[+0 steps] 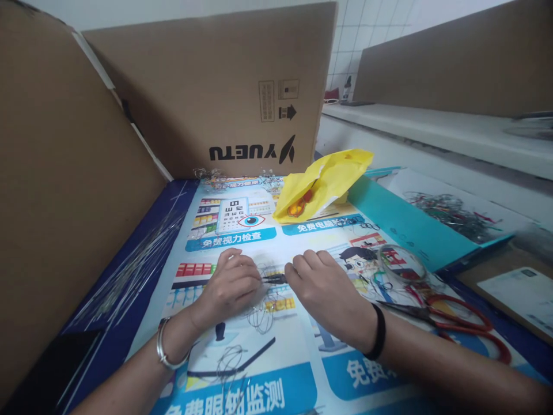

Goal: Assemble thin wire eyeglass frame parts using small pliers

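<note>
We record diffuse, moderate light: the tiled wall point(367, 34) at 1 o'clock is brightest, the cardboard panel point(64, 155) at 9 o'clock dim. We note overall softness, fine wire point(261, 316) near centre blurring, and wide-angle stretching towards 4 o'clock.

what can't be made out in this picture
All in the head view:
Dark pointed metal tool: rear end hidden inside the right hand.
Left hand: it hides anything pinched inside.
Label print on the brown cardboard panel: too small to read.
Flat black object: cut off by the bottom edge.
</note>
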The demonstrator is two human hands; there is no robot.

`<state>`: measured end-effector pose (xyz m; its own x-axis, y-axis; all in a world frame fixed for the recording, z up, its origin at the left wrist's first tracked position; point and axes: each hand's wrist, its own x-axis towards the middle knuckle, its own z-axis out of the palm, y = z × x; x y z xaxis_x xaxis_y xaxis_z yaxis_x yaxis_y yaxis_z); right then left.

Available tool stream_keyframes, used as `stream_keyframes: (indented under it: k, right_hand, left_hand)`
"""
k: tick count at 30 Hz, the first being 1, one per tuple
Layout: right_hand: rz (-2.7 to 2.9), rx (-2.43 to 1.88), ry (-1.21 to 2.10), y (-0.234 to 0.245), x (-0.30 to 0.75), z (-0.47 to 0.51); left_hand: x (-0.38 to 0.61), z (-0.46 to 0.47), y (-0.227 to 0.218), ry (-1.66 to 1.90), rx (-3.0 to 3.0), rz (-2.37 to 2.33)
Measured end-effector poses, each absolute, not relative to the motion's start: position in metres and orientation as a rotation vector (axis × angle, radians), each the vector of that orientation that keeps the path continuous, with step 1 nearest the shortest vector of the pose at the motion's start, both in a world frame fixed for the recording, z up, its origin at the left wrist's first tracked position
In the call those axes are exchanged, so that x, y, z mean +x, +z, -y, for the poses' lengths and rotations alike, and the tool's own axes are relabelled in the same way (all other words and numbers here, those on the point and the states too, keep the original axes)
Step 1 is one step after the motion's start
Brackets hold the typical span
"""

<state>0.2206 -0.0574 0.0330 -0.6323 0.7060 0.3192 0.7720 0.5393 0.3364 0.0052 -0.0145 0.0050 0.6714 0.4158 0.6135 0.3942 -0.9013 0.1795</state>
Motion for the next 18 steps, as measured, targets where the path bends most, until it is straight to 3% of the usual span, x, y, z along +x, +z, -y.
stream_keyframes:
  k: [18]
  right_hand:
    - [2.526, -1.269, -0.826, 0.028, 0.215, 0.06]
  left_hand:
    - [0.002, 0.016, -0.007, 1.063, 3.058, -0.697]
